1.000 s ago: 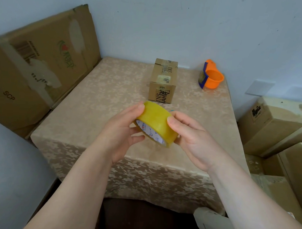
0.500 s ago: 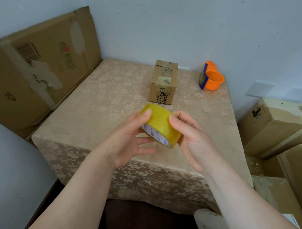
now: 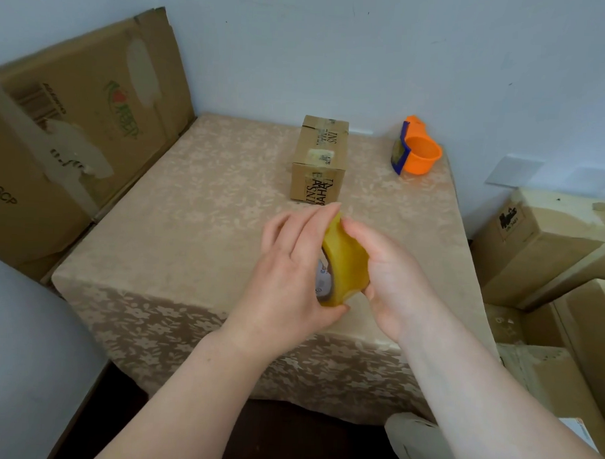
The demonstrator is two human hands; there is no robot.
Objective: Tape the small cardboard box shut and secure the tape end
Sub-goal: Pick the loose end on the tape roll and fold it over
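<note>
A small cardboard box [image 3: 320,159] stands at the back middle of the table, flaps shut, with old tape patches on top. A yellowish roll of tape [image 3: 344,265] is held over the table's front part, turned on edge. My left hand [image 3: 289,273] grips its left side, thumb under the roll and fingers over the top. My right hand [image 3: 388,277] holds the right side, its fingertips at the roll's upper rim. The box lies about a hand's length beyond the roll.
An orange and blue tape dispenser [image 3: 415,151] sits at the table's back right. The table [image 3: 191,225] has a beige flowered cloth. A large cardboard box [image 3: 74,135] leans at the left; several cartons [image 3: 547,244] are stacked at the right.
The roll has been turned from lying slanted to standing on edge. Both hands have shifted round it, the left fingers now over its top.
</note>
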